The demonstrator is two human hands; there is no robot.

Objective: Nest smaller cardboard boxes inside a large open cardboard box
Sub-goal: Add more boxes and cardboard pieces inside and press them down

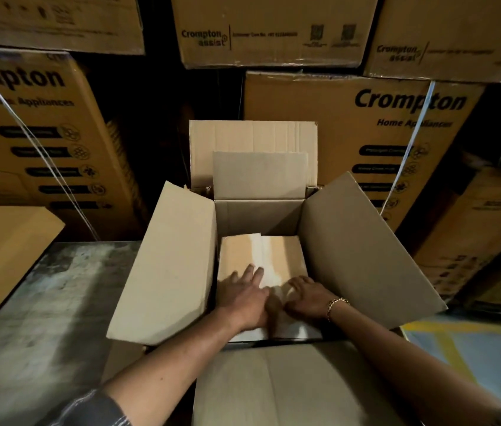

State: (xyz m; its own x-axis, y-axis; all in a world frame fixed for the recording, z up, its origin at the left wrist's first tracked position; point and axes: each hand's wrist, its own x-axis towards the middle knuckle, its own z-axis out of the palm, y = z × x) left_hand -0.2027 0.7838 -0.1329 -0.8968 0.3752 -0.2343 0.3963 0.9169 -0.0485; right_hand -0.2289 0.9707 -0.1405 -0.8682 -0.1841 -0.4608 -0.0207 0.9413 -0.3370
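Note:
A large open cardboard box (362, 250) stands in front of me with its four flaps spread outwards. Inside it sits a smaller open box (258, 216), whose far flap rises against the large box's far flap. On the inner box's floor lies a pale flat cardboard piece (269, 256). My left hand (244, 295) lies flat on that piece with straight fingers. My right hand (309, 296), with a gold bracelet at the wrist, rests on it beside the left with bent fingers; both hands are blurred.
The box stands on a worn grey metal surface (46, 302). A plain brown carton (0, 250) sits at the left. Stacked printed appliance cartons (350, 124) wall off the back and both sides. Yellow floor marking (451, 348) shows at the lower right.

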